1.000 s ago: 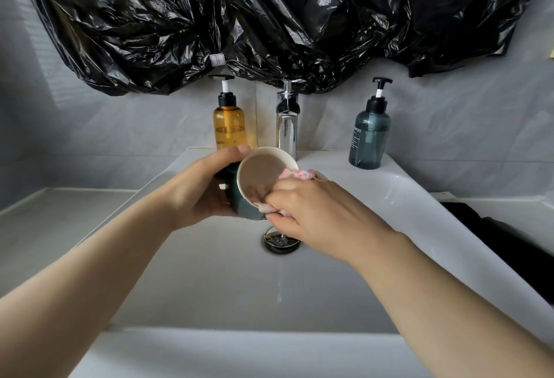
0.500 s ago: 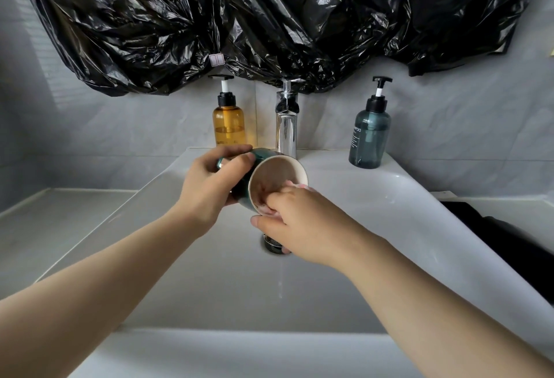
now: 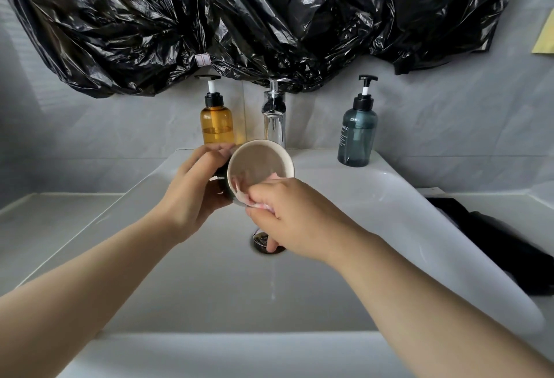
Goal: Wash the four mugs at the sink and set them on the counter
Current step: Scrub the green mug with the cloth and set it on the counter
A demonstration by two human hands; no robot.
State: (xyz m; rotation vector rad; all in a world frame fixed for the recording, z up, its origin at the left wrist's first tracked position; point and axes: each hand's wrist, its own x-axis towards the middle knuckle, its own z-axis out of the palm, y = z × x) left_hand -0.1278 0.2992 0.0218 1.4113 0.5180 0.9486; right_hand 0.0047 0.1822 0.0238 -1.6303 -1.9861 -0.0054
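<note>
My left hand (image 3: 192,194) grips one mug (image 3: 260,164) tipped over the sink (image 3: 186,272) while my right hand (image 3: 295,218) pinches a pink cloth (image 3: 250,199) at its rim, so I judge washing unfinished, with no other mugs visible.

Open room lies in the near half of the sink basin (image 3: 195,293) and along the left counter (image 3: 45,227), while at the back the faucet (image 3: 274,119) stands between an amber bottle (image 3: 216,121) and a teal bottle (image 3: 356,134) under low-hanging black plastic (image 3: 239,17), and a dark cloth (image 3: 494,242) covers much of the right counter (image 3: 509,208).
</note>
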